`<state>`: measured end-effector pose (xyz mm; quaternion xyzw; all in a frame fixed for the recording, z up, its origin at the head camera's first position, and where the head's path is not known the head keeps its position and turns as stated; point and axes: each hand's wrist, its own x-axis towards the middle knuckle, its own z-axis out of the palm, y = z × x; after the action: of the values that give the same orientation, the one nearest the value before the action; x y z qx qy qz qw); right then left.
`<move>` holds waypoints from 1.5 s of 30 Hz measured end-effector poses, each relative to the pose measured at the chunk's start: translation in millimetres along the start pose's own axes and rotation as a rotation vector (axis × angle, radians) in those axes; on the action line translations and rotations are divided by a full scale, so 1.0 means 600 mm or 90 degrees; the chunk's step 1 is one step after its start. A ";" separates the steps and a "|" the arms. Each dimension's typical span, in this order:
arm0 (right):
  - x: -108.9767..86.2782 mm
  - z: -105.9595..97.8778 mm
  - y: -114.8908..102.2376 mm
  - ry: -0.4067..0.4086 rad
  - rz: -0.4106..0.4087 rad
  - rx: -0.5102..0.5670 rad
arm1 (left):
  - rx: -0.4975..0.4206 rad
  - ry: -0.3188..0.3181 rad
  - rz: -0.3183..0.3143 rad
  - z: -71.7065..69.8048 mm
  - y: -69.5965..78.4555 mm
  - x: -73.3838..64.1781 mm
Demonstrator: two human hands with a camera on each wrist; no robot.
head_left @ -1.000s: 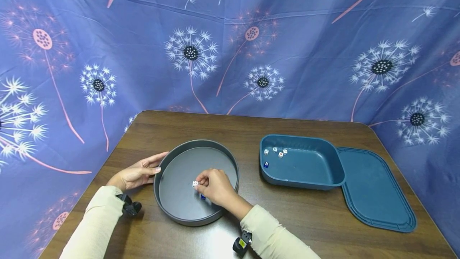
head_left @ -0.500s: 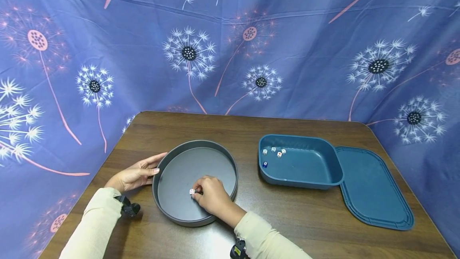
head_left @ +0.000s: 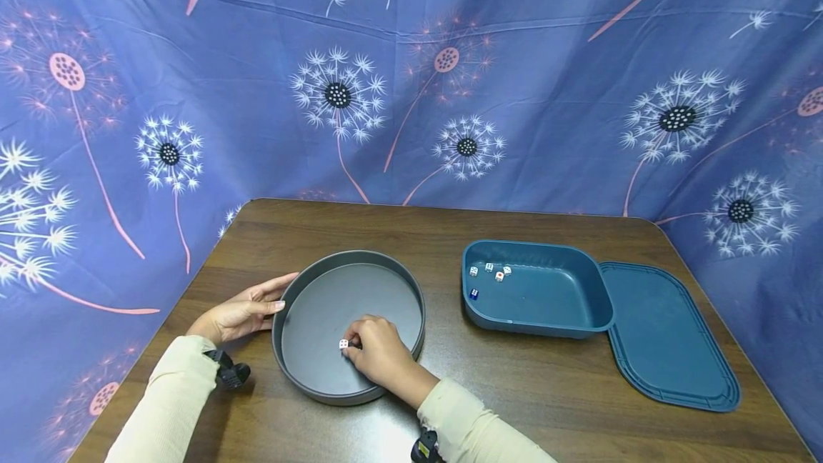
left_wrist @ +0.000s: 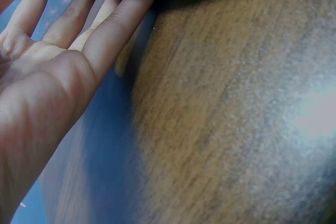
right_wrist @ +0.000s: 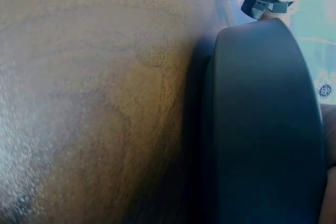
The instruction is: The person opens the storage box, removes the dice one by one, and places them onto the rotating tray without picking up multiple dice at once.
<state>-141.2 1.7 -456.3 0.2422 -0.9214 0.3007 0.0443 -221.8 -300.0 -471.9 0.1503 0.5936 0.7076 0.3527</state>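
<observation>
A round dark grey pan [head_left: 321, 370] lies on the wooden table. At its left side is my left hand [head_left: 238, 313], thumb close to the rim and long fingers extended along the outer wall; the left wrist view shows those fingers [left_wrist: 113, 32] mostly straight against the pan. My right hand [head_left: 381, 352] reaches over the near right rim into the pan, with thumb and forefinger pinching a white die [head_left: 343, 344] low over its floor. The hand covers the spot behind that die. In the right wrist view, the pan's outer wall [right_wrist: 265, 124] hides most of this hand.
Right of the pan stands a blue rectangular container [head_left: 540, 326] holding several white dice and one dark blue die [head_left: 474, 294]. Its blue lid [head_left: 671, 338] lies flat beside it. A patterned cloth [head_left: 411, 77] hangs behind the table [head_left: 444, 391].
The right hand has lowered the white die and shifted it slightly left in the pan. A blue die that showed beneath the hand is now hidden. The left hand has stayed at the pan.
</observation>
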 end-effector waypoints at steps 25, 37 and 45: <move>0.019 -0.079 0.019 0.043 0.019 0.123 | -0.013 -0.010 0.004 0.000 0.000 0.005; 0.013 -0.182 0.080 0.117 0.086 0.140 | 0.003 0.000 -0.003 0.003 0.001 0.000; -0.004 -0.222 0.150 0.125 0.150 0.123 | 0.001 -0.008 0.004 0.002 0.000 -0.001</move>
<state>-190.1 142.4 -396.4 0.1051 -0.9015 0.4130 0.0750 -220.5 -299.6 -471.6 0.1570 0.5916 0.7073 0.3537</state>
